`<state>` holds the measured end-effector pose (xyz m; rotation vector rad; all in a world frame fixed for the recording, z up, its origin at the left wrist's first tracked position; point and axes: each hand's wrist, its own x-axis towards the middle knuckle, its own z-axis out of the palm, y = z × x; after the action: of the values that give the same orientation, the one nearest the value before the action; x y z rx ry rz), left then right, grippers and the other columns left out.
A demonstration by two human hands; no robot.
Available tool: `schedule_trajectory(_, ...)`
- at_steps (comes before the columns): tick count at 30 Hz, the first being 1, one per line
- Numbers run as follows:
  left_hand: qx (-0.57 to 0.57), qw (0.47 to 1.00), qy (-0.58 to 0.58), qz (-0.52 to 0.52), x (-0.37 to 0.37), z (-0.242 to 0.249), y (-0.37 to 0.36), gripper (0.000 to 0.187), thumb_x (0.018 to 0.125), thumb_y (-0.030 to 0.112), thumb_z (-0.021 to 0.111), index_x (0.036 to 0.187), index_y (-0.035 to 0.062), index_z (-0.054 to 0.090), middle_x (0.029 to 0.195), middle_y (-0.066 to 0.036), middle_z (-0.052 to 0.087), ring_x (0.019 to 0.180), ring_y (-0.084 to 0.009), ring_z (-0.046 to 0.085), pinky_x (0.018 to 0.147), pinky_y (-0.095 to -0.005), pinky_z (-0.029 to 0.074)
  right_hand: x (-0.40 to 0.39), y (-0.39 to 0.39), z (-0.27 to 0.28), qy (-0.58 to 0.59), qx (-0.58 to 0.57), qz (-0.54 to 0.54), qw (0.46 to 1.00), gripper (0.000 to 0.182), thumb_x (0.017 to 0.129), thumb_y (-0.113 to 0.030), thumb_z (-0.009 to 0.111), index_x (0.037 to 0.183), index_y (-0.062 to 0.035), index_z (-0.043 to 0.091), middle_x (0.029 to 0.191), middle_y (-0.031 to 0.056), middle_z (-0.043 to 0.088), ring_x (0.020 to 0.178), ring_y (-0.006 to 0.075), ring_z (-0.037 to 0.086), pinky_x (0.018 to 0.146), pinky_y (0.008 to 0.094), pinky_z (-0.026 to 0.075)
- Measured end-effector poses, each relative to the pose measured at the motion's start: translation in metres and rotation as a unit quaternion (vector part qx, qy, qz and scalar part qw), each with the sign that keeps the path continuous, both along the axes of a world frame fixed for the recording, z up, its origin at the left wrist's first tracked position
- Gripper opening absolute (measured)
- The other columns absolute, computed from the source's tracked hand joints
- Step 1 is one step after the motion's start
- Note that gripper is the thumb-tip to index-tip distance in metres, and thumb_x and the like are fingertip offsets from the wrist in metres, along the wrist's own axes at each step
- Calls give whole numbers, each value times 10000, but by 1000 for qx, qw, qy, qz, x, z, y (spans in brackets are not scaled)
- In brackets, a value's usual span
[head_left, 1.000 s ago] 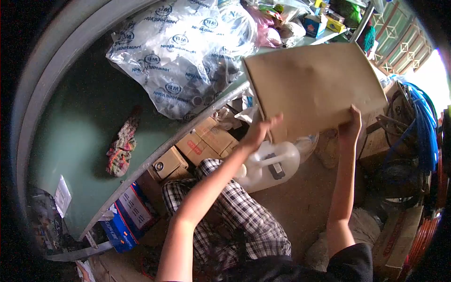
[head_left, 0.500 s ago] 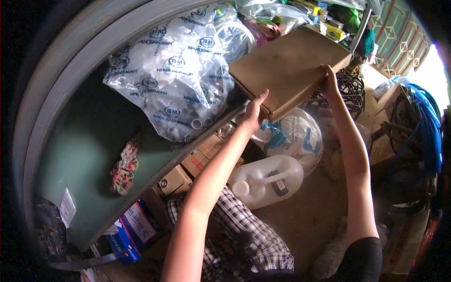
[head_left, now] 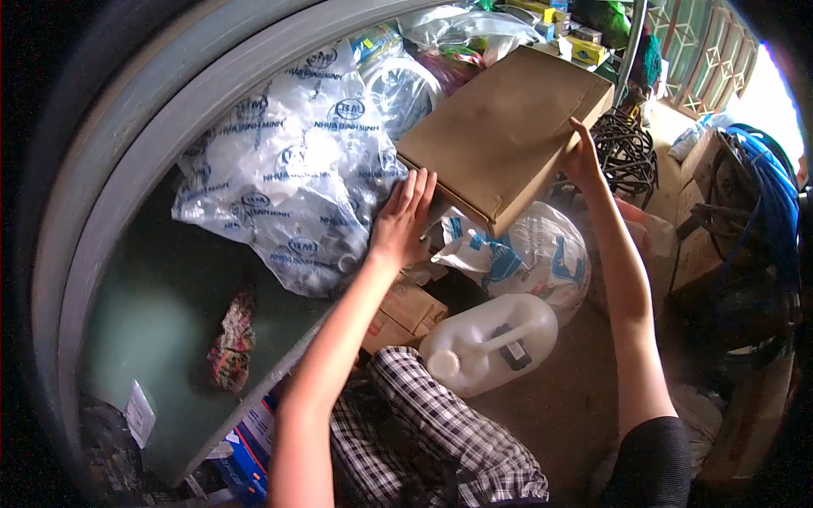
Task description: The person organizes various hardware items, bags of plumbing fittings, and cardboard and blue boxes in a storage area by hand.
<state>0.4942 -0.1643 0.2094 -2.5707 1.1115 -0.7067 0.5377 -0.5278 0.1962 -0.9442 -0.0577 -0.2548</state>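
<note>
A closed brown cardboard box [head_left: 508, 127] is tilted at the upper middle, beside a clear plastic bag with blue print [head_left: 288, 161]. My right hand [head_left: 583, 157] grips the box's right side, thumb at its upper edge. At the box's lower left corner, my left hand [head_left: 404, 222] has its fingers stretched out, close to the printed bag's right edge. Whether its fingertips touch the box or the bag, I cannot tell. The underside of the box is hidden.
On the green surface [head_left: 152, 313] lies a multicoloured cloth [head_left: 233, 343]. Below the box are a white plastic bag [head_left: 550, 254], a translucent jug [head_left: 491, 343] and cartons [head_left: 406, 309]. Blue hoses [head_left: 766, 186] hang at the right, near coiled black cable [head_left: 627, 152].
My left hand has let go of the box's near corner and moved left toward the printed bag. The box has shifted slightly left in view, still in my right hand.
</note>
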Motion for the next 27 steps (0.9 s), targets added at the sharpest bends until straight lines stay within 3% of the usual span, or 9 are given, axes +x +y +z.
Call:
schedule_trajectory(2, -61, 997, 42, 0, 3, -6, -1, 935, 591, 294, 601, 1348, -21, 152, 1395, -166, 192, 1298, -288, 164, 1074, -349, 168, -9, 7, 10, 35, -53, 37, 997, 597, 762, -391, 604, 1219, -74, 389, 1143, 99, 494, 1008, 251, 515, 854, 377, 434)
schedule_trajectory(6, -114, 993, 18, -3, 8, -15, -3, 775, 675, 140, 517, 1350, -5, 164, 1400, -171, 196, 1281, -283, 224, 1050, -355, 209, -3, 8, -2, 60, -20, -22, 998, 547, 751, -361, 624, 1171, -72, 426, 1072, 97, 514, 956, 238, 533, 817, 352, 448)
schedule_trajectory(8, -98, 995, 8, 16, 10, -19, -5, 924, 636, 238, 657, 1357, 10, 124, 1404, -146, 187, 1276, -282, 231, 1048, -369, 198, 1, 4, -9, 43, 30, -11, 999, 449, 723, -307, 654, 1068, -60, 505, 953, 97, 546, 891, 222, 548, 778, 337, 459)
schedule_trajectory(15, -117, 993, -11, 3, 11, -21, -7, 944, 617, 220, 692, 1341, -18, 135, 1394, -180, 197, 1250, -299, 280, 1029, -380, 231, 20, 32, -15, 41, 165, -175, 970, 452, 660, -309, 679, 974, -26, 519, 865, 107, 523, 771, 235, 534, 695, 364, 459)
schedule_trajectory(18, -137, 990, 9, 1, 4, -14, -9, 661, 712, 55, 459, 1315, -51, 211, 1363, -205, 262, 1207, -297, 341, 1022, -359, 253, 19, 34, -14, 9, 168, -123, 978, 459, 656, -325, 677, 970, -28, 523, 869, 109, 517, 797, 236, 529, 713, 364, 450)
schedule_trajectory(27, -113, 994, -4, 11, 8, -19, -7, 709, 701, 74, 495, 1325, -52, 184, 1370, -205, 242, 1219, -293, 324, 1025, -355, 246, 13, 38, -5, 31, 130, -138, 981, 442, 686, -334, 608, 1003, -45, 501, 878, 122, 518, 798, 252, 522, 720, 370, 446)
